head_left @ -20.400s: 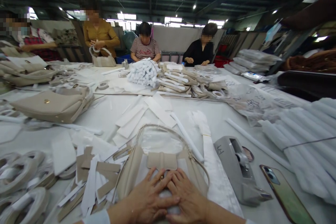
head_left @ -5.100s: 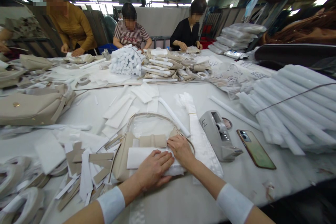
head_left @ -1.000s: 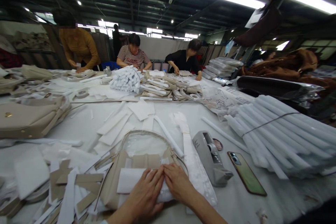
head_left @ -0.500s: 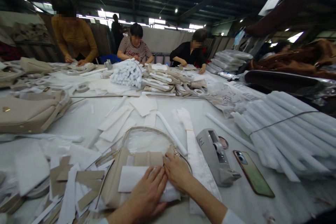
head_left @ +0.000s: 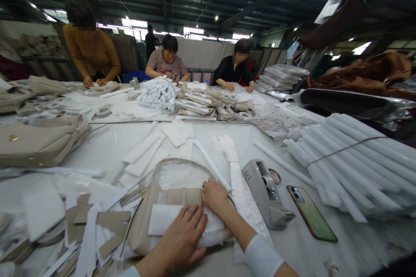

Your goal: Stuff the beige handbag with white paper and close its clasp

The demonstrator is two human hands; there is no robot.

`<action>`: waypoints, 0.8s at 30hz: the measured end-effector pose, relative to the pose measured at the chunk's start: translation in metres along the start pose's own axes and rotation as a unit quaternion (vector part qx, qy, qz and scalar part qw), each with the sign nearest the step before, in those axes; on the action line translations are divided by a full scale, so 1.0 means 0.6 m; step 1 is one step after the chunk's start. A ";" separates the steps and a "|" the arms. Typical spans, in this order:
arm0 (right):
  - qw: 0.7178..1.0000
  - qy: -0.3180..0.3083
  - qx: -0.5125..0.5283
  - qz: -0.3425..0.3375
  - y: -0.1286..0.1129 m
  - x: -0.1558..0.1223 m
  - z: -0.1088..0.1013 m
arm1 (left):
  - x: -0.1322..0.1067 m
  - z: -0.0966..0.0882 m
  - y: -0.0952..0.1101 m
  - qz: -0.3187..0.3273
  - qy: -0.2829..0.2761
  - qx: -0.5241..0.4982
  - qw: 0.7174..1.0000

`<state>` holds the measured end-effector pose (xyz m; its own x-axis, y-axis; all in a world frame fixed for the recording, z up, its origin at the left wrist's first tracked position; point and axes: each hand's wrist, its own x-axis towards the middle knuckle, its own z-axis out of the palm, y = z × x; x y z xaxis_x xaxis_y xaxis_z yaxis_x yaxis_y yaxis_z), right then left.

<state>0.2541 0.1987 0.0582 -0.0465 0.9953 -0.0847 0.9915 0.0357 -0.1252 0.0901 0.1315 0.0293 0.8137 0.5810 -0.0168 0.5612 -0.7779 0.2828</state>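
Observation:
A beige handbag lies in front of me, its thin strap curving away behind it. A folded white sheet rests on top of the bag. My left hand presses on this sheet with its fingers stretched out and lying flat. At the bag's right side, my right hand has its fingers curled on the bag close to the beige flap; its fingertips are partly hidden. Thin white wrapping shows under my hands along the bag's near right side.
To the right are a grey tape dispenser, a phone and a tied bundle of white foam tubes. Beige and white strips litter the left, before another handbag. Several people work across the table.
My right hand has shifted slightly up and left along the bag, its fingers more curled, and more sleeve shows. My left hand stays on the white sheet. The camera view has shifted slightly.

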 end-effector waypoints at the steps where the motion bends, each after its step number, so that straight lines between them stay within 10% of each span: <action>1: 1.000 0.007 0.013 0.002 0.004 -0.002 -0.008 | 0.000 0.000 0.000 -0.001 -0.001 0.003 1.000; 9: 0.946 0.211 0.182 0.165 0.225 -0.097 -0.114 | -0.002 0.010 0.003 -0.008 0.011 0.014 1.000; 13: 0.912 0.204 0.228 0.275 0.336 -0.167 -0.114 | -0.005 0.027 0.002 -0.005 0.029 0.026 0.999; 24: 0.892 0.134 0.354 0.246 0.343 -0.186 -0.078 | -0.004 0.026 0.000 0.000 0.015 0.024 1.000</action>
<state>0.4690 0.0991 0.0879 0.4981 0.8639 -0.0742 0.5537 -0.3828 -0.7395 0.0906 0.1267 0.0145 0.8094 0.5871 0.0131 0.5680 -0.7884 0.2364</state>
